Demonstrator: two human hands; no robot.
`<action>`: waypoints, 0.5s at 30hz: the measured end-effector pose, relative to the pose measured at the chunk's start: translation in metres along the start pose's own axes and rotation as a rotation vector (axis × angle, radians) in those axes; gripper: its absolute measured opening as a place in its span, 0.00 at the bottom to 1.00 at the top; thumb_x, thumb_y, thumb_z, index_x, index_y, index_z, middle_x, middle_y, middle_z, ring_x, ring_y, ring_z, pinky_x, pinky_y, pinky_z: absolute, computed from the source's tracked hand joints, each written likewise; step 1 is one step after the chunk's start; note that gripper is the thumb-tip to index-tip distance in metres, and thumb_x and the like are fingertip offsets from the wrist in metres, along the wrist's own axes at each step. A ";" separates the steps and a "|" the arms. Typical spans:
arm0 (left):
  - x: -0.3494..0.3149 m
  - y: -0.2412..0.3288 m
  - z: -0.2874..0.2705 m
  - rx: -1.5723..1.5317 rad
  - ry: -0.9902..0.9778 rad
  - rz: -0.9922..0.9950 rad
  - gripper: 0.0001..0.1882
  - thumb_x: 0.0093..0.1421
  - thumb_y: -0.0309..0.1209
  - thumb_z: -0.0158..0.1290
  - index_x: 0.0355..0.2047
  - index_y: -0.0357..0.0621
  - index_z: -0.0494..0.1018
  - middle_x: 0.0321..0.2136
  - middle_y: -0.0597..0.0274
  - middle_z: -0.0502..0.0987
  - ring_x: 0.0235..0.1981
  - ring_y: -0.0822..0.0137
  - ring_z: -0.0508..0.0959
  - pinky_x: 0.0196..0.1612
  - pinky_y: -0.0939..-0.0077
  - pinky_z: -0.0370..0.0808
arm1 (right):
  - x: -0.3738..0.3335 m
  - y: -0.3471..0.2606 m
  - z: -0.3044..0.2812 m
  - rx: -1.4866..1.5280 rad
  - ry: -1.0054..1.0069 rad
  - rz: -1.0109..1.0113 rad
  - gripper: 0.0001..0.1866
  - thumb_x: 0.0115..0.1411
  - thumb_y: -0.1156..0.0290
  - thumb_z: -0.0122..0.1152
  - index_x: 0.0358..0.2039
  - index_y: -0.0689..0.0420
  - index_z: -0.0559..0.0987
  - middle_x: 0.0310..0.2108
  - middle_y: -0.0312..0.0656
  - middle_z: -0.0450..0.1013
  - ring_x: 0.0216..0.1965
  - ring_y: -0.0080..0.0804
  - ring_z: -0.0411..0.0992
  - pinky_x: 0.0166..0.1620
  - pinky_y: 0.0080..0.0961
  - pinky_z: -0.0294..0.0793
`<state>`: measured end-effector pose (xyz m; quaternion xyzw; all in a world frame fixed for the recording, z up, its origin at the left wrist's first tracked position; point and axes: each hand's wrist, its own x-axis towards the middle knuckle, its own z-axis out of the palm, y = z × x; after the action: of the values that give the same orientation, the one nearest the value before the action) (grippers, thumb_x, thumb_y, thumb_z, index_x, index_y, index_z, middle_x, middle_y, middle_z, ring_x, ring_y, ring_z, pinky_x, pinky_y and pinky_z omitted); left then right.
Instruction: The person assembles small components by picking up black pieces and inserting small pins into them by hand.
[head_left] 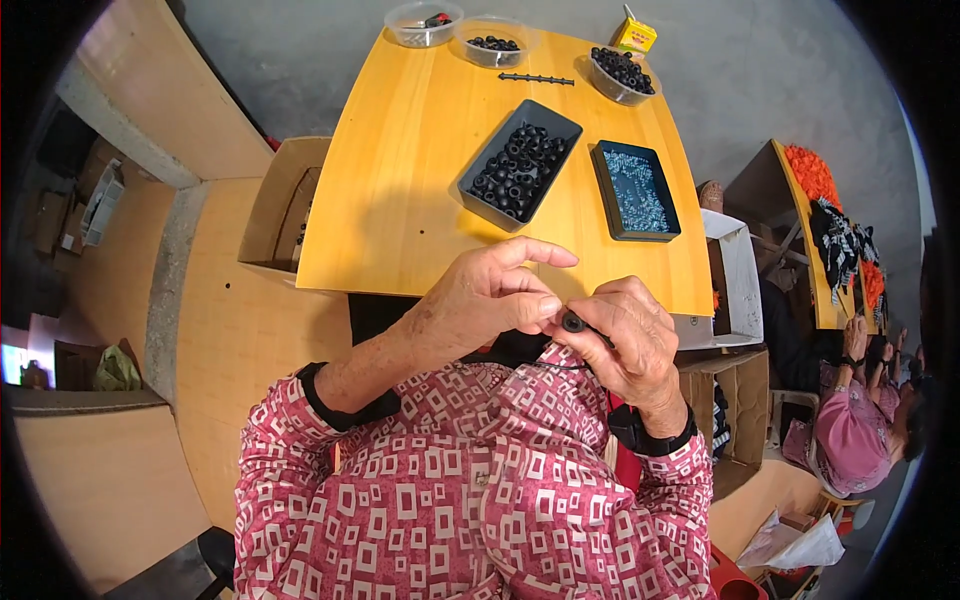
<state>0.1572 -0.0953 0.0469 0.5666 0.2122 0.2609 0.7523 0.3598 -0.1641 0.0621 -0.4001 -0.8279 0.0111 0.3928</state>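
Pinched between the thumb and fingers of your right hand (pixel 632 328) is a black piece (pixel 572 322), smooth and round-ended, with a dark hollow facing up. Your left hand (pixel 482 288) meets it there, thumb tip close by, index finger stretched out loosely; whether that hand grasps anything, you cannot tell from this view. Both hands and the piece are at the near edge of the table (pixel 390 190), right of its middle. Ahead of them, on the smooth yellow wood, a deep, oblong black tub (pixel 553 116) carries glossy, rounded beads (pixel 520 165) with holes. Toward the right edge sits a shallow dark tray (pixel 648 236) of small, shiny, bluish bits (pixel 636 190). Along the far edge, a slim, knobbed black rod (pixel 537 79) lies near three clear plastic bowls, the right bowl (pixel 620 97) near the far right corner and heaped with black beads
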 end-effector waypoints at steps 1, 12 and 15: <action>0.000 0.000 0.000 -0.010 -0.001 0.013 0.23 0.64 0.28 0.52 0.58 0.35 0.64 0.29 0.67 0.79 0.28 0.80 0.74 0.34 0.85 0.72 | 0.000 0.000 0.001 -0.005 0.014 0.005 0.16 0.45 0.72 0.75 0.34 0.62 0.80 0.25 0.41 0.75 0.28 0.36 0.74 0.32 0.29 0.74; -0.002 -0.002 0.007 -0.029 0.093 -0.005 0.20 0.61 0.24 0.54 0.53 0.31 0.68 0.30 0.62 0.80 0.32 0.78 0.77 0.37 0.84 0.74 | -0.005 0.005 0.016 -0.021 0.056 -0.027 0.17 0.45 0.73 0.75 0.35 0.63 0.80 0.26 0.42 0.74 0.29 0.38 0.73 0.32 0.29 0.74; -0.006 -0.007 -0.007 -0.037 0.099 0.014 0.19 0.61 0.22 0.55 0.53 0.33 0.69 0.32 0.63 0.80 0.32 0.78 0.77 0.36 0.84 0.75 | 0.006 0.006 0.023 -0.036 -0.045 -0.058 0.22 0.45 0.72 0.75 0.41 0.64 0.79 0.30 0.44 0.75 0.31 0.40 0.73 0.35 0.31 0.74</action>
<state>0.1495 -0.0954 0.0379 0.5403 0.2406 0.2977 0.7494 0.3463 -0.1496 0.0480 -0.3826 -0.8479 -0.0065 0.3670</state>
